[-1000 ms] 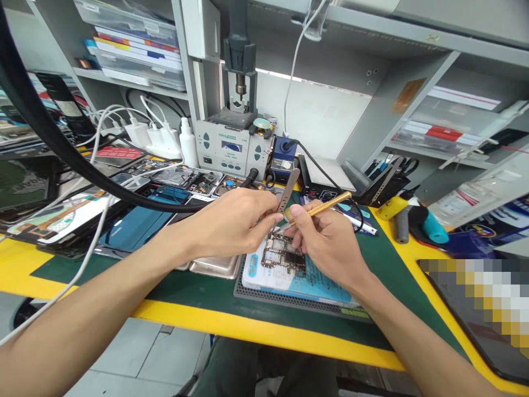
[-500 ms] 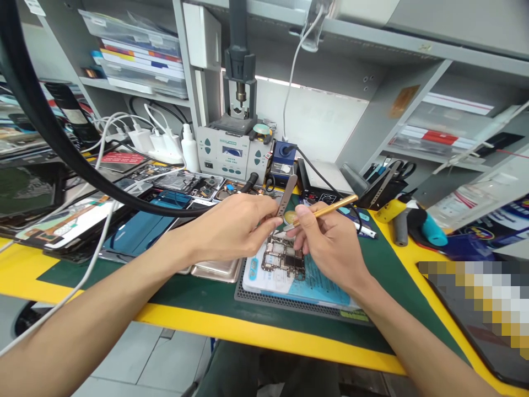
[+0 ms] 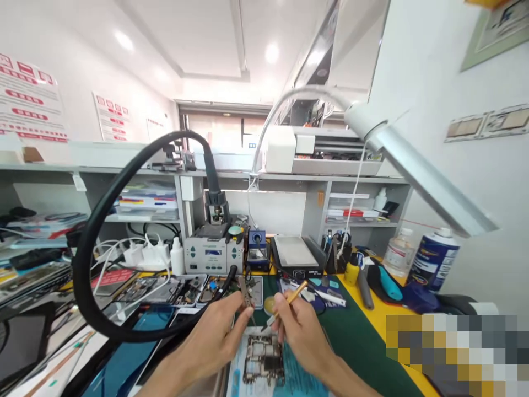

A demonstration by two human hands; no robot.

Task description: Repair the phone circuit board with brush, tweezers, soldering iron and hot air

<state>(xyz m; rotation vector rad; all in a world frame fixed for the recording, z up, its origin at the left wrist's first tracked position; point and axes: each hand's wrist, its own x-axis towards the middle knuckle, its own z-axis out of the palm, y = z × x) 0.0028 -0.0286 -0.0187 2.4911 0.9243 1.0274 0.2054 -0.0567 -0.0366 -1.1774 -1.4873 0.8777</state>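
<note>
My left hand (image 3: pixel 212 333) pinches perforated metal tweezers (image 3: pixel 244 291), their tips pointing down above the board's upper edge. In my right hand (image 3: pixel 303 333) is a slim craft knife (image 3: pixel 296 293) with a gold handle, gripped like a pen, its point slanting down left towards the tweezer tips. Just below both tools lies a phone logic board (image 3: pixel 264 361) with a dark square chip. It rests on a blue-and-white pad (image 3: pixel 300 377). A small round yellowish tin (image 3: pixel 269 305) sits behind, between the hands. Whether either tip touches the board, I cannot tell.
A hot air station (image 3: pixel 212 253) with a looping black hose (image 3: pixel 82 264) stands back left. Phones and trays of parts (image 3: pixel 188 289) crowd the left. A heating plate (image 3: pixel 295 251) is behind; bottles and a spray can (image 3: pixel 433 259) stand right. A white lamp (image 3: pixel 430 176) hangs overhead.
The view has tilted up, so the hands and board appear lower and the ceiling and lamp show. Both hands keep their tools over the board.
</note>
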